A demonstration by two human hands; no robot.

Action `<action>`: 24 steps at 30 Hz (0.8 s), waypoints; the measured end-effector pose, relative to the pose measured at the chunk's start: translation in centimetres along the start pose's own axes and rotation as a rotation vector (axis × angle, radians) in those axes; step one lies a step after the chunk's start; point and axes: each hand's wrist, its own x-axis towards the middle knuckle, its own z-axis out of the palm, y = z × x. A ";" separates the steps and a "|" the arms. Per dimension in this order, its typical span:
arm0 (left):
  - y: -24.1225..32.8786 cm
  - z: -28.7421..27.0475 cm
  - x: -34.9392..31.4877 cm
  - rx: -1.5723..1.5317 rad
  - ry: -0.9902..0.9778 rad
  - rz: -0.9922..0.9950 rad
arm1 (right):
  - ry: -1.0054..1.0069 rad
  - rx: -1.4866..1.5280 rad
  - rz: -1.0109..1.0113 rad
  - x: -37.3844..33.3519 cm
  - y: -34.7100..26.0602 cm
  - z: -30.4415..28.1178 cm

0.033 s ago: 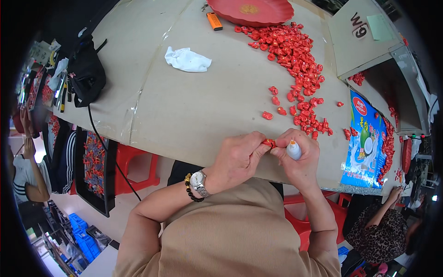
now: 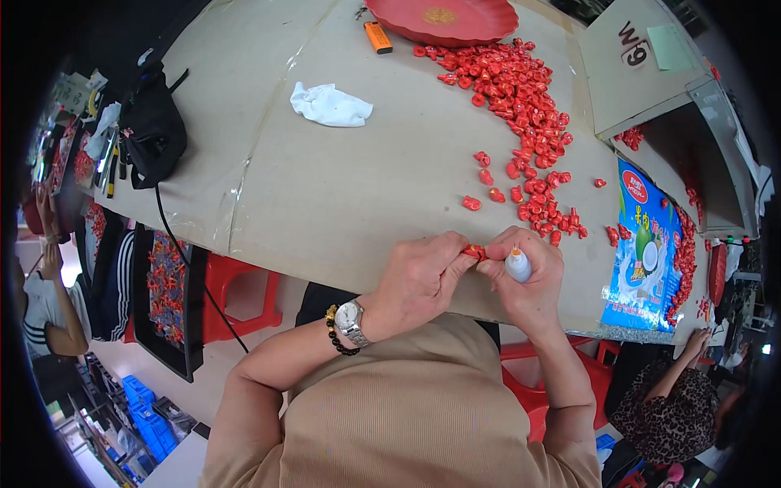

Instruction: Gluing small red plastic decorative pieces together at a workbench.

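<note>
My left hand (image 2: 419, 278) pinches a small red piece (image 2: 473, 252) at its fingertips, just over the near edge of the cardboard-covered table (image 2: 342, 203). My right hand (image 2: 533, 285) is closed around a small white squeeze bottle (image 2: 518, 265), and its fingertips also touch the red piece. The two hands meet at the piece. A watch and a dark bead bracelet (image 2: 346, 323) sit on my left wrist. A long spill of similar red pieces (image 2: 525, 106) runs from the far side of the table toward my hands.
A red tray (image 2: 443, 20) and an orange lighter (image 2: 377, 37) lie at the far edge, with a crumpled white cloth (image 2: 329, 106) to their left. A black bag (image 2: 150, 126) sits far left, a blue printed bag (image 2: 643, 244) and a cardboard box (image 2: 643, 77) at right. Other people sit at lower right (image 2: 667, 398) and left (image 2: 45, 305).
</note>
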 end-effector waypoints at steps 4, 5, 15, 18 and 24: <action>0.3 -0.1 0.1 0.012 -0.018 -0.023 | 0.008 0.023 -0.010 0.0 0.0 0.0; 0.2 0.0 0.1 0.009 -0.021 -0.031 | 0.010 0.032 0.000 0.0 0.0 0.0; 2.2 -1.8 1.5 -0.440 -0.184 -0.536 | 0.010 0.090 -0.081 1.1 -1.4 -1.4; 2.7 -2.4 1.4 -0.731 -0.271 -0.713 | -0.023 0.134 -0.128 1.1 -1.0 -1.2; 2.5 -2.7 1.0 -0.911 -0.306 -0.871 | -0.085 0.179 -0.104 1.0 -0.9 -1.1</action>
